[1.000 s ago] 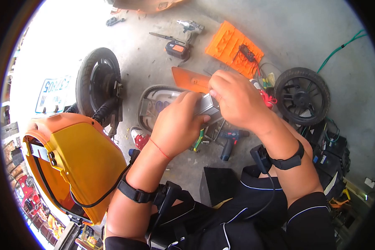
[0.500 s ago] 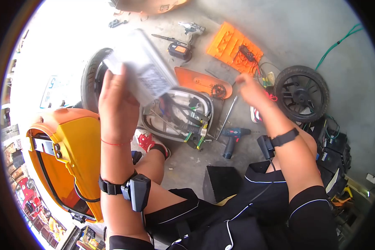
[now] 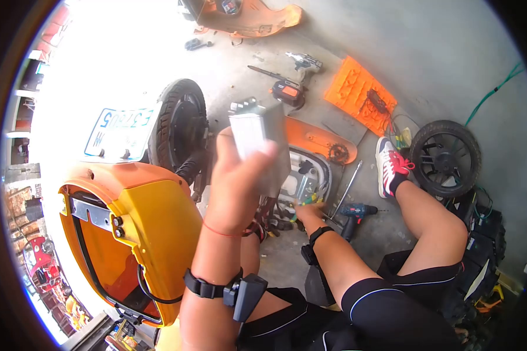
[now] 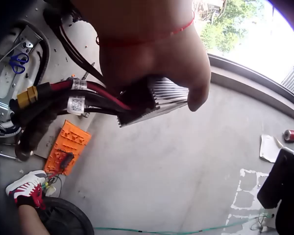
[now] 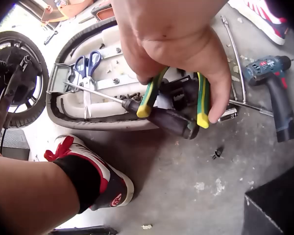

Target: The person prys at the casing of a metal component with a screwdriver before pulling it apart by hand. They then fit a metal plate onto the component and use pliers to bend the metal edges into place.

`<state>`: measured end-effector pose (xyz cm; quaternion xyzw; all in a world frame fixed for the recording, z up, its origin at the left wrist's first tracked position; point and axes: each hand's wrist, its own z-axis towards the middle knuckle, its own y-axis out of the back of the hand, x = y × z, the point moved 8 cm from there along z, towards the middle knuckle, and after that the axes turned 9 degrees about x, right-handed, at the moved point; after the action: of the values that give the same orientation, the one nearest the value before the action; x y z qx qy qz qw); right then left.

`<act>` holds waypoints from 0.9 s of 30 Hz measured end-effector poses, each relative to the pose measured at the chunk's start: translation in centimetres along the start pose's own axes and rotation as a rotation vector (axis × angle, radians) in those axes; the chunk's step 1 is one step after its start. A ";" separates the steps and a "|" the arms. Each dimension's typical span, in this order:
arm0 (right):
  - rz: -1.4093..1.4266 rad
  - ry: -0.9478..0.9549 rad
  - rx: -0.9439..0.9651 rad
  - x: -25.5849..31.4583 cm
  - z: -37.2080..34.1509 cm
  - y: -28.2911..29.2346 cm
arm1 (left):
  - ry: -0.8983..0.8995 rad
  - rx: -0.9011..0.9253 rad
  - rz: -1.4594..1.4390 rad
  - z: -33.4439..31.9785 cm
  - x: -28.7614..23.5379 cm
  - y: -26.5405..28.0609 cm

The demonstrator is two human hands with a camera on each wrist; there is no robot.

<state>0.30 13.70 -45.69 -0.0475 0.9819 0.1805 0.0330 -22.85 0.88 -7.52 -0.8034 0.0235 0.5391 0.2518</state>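
The left hand grips a silver metal box and holds it up above the floor. The thumb lies on the front of the box, and the other fingers are partly hidden. The sides of the box have thin ridges. Red and black wires come out of the end of the box, below the left hand, with white tags around them.

The right hand is lower down, well apart from the box, so the box is up and to the left of it. This hand grips pliers by their green and yellow handles, which are spread apart. The tips of the pliers are hidden.

Just under the right hand lies a screwdriver with a dark handle. I cannot tell if the pliers touch it. To the left of the right hand, blue scissors lie in a pale tray with a dark rim. To the right of that hand, a drill lies on the floor. A big yellow shell is left of the left hand.
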 end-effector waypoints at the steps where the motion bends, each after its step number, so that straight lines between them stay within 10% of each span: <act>1: 0.002 -0.037 0.031 -0.2 1.2 0.0 | 0.008 0.028 0.154 0.2 -0.3 -0.5; 7: 0.311 0.004 0.494 -1.7 -3.7 7.2 | -0.408 0.082 0.960 0.6 -2.5 -3.4; 23: 0.315 1.028 0.848 -10.6 -34.1 25.5 | -0.512 0.162 1.123 -9.7 -2.9 -12.2; 25: 0.304 1.053 0.785 -12.3 -34.6 25.4 | -0.425 0.171 0.967 -12.0 -3.4 -13.7; 27: -0.043 1.272 0.232 -13.3 -35.6 27.0 | -0.393 0.161 0.991 -14.3 -3.7 -15.3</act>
<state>8.93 27.15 -1.91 -0.1611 0.8217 0.0093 -0.5465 -7.45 7.18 5.69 -0.5583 0.3934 0.7299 0.0276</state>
